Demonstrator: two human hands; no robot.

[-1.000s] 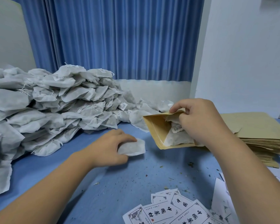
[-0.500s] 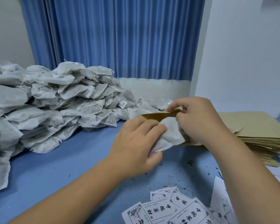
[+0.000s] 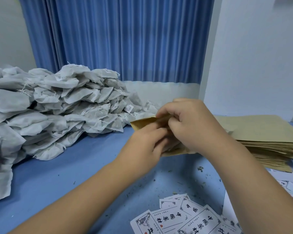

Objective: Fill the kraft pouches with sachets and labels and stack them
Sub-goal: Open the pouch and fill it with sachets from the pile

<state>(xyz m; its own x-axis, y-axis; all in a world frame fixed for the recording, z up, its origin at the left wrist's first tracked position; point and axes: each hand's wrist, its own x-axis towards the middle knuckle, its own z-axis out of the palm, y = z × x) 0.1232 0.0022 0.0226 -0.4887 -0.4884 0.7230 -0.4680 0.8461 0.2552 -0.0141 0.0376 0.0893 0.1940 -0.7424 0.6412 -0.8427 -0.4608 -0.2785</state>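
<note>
My right hand point(image 3: 191, 125) pinches the upper lip of a kraft pouch point(image 3: 142, 123) and holds its mouth open above the blue table point(image 3: 66, 174). My left hand point(image 3: 145, 146) reaches into that mouth with fingers above and thumb below. The white sachet it carries is hidden inside the pouch and behind my hands. A big pile of white sachets point(image 3: 57, 105) lies at the left. Printed labels point(image 3: 181, 217) are spread at the near edge.
A stack of flat kraft pouches point(image 3: 264, 132) lies at the right, just behind my right forearm. White sheets point(image 3: 291, 183) lie in front of that stack. Herb crumbs dot the table. A blue curtain point(image 3: 117, 39) and a white wall close off the back.
My left hand picked a sachet off the table, carried it right and pushed it into the pouch. My right hand kept hold of the pouch's lip.
</note>
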